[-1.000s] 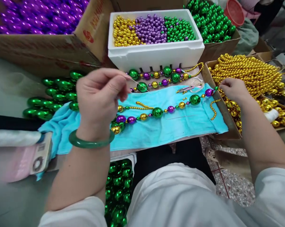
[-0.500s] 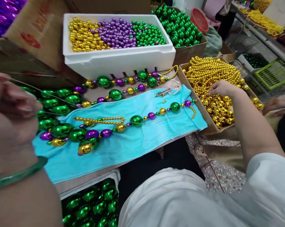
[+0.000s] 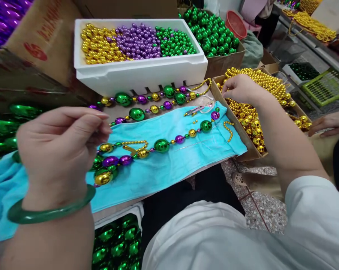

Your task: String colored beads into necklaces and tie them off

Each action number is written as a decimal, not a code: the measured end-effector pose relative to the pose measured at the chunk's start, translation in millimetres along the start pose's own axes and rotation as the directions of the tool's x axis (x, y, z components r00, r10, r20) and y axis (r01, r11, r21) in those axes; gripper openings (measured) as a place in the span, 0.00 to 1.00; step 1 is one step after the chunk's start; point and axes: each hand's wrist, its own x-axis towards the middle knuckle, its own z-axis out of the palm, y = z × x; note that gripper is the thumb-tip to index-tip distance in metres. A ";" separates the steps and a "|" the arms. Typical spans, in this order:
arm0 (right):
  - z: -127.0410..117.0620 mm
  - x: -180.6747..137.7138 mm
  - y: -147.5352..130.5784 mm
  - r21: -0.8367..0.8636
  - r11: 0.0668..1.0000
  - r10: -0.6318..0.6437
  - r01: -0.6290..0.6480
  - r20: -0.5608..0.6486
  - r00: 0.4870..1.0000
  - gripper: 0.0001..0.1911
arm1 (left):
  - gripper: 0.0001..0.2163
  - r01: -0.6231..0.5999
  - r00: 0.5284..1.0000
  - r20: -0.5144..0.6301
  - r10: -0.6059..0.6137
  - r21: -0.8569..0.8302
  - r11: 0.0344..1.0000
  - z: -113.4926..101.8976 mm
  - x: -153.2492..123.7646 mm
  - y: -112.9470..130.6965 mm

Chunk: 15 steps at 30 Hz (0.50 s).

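My left hand (image 3: 62, 146), wearing a green bangle (image 3: 54, 214), is closed in a pinch above the left part of a blue cloth (image 3: 158, 176). Whatever its fingertips hold is too small to make out. My right hand (image 3: 241, 89) also pinches, over the left edge of a cardboard box of gold beads (image 3: 251, 131); its fingertips' contents cannot be made out. Between the hands, a strand of green, purple and gold beads (image 3: 161, 145) lies across the cloth, its right end bent upward. A short gold bead chain (image 3: 228, 130) rests beside that end.
Behind the cloth lie more bead strands (image 3: 137, 113) and small scissors or snips (image 3: 194, 109). A white foam box (image 3: 141, 73) holds gold, purple and green beads. Large green beads fill a box (image 3: 225, 60) behind it. Another person's hand (image 3: 329, 123) is at far right.
My left hand has moved right and inward from the left edge. My right hand has moved left, off the gold beads. The strand's right end has shifted up and left, apart from the short gold chain.
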 end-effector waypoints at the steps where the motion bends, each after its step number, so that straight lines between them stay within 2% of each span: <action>1: 5.3 5.0 -8.7 -0.012 0.999 -0.031 0.031 -0.017 0.999 0.06 | 0.03 0.001 1.000 0.023 -0.001 -0.029 1.000 3.2 -2.3 0.4; 8: 40.4 30.2 -81.5 -0.118 0.985 -0.126 0.125 0.000 0.992 0.13 | 0.01 -0.009 0.964 0.264 0.039 -0.115 0.993 24.2 -5.8 -18.6; 11: 46.2 29.4 -110.7 -0.055 0.973 -0.221 0.225 0.063 0.973 0.14 | 0.03 0.002 0.949 0.311 0.055 -0.179 0.984 36.1 -6.3 -23.4; 15: 43.5 24.6 -147.7 0.073 0.926 -0.378 0.372 0.129 0.917 0.11 | 0.08 0.072 0.947 0.322 0.001 -0.212 0.975 49.9 -3.2 -27.1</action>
